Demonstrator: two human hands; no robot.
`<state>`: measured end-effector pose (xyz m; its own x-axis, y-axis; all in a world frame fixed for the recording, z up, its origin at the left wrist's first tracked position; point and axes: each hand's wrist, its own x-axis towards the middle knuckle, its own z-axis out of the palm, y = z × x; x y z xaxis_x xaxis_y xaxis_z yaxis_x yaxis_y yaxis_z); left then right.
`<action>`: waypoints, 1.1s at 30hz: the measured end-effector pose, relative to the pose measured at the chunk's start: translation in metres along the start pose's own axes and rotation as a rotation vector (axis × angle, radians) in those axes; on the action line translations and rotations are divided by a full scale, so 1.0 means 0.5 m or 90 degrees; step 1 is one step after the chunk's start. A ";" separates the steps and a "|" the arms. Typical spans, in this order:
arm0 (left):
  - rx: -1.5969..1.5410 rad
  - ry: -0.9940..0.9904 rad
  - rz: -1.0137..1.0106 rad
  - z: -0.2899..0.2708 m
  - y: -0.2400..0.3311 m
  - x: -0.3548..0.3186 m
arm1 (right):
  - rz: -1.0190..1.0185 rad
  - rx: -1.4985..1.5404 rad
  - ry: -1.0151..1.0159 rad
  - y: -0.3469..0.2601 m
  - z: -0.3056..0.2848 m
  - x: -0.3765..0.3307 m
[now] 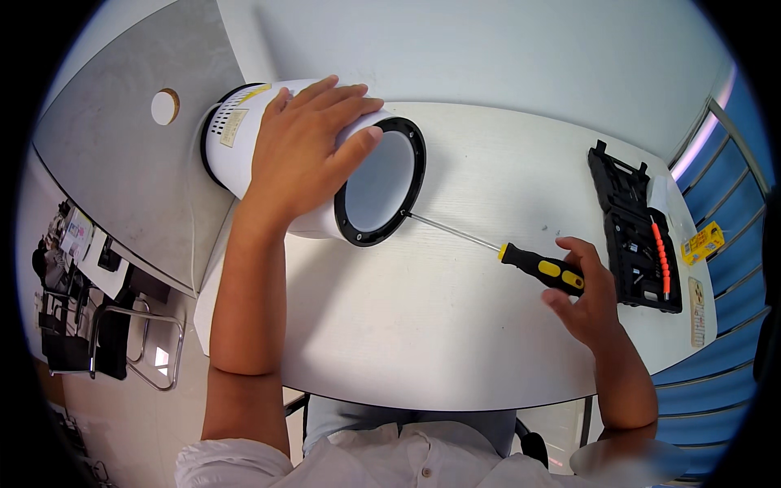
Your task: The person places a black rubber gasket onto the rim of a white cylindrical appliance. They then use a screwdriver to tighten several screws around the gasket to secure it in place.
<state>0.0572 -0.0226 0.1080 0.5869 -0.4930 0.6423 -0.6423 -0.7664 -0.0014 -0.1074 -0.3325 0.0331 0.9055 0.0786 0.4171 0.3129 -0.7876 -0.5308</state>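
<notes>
Left hand (305,150) and right hand (595,299) well apart. Lying sideways on the counter (423,342): white cylinder (313,220), beneath left palm and spread fingers. Around the handle end of a black-and-yellow screwdriver (525,262): right thumb and fingers, loosely parted; contact impossible to tell. At the cylinder's black end ring (420,154): screwdriver tip.
</notes>
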 end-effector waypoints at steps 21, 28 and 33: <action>0.013 -0.005 -0.002 0.000 -0.001 -0.001 | -0.011 0.017 -0.006 0.001 0.003 0.004; 0.016 -0.009 -0.006 -0.003 0.001 -0.003 | -0.093 -0.013 0.064 0.011 0.005 0.010; 0.008 -0.009 -0.006 -0.002 0.001 -0.001 | -0.027 -0.024 0.000 0.003 -0.005 -0.006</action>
<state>0.0559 -0.0225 0.1086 0.6001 -0.4907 0.6317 -0.6302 -0.7764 -0.0044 -0.1105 -0.3357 0.0327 0.8916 0.1118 0.4388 0.3394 -0.8064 -0.4843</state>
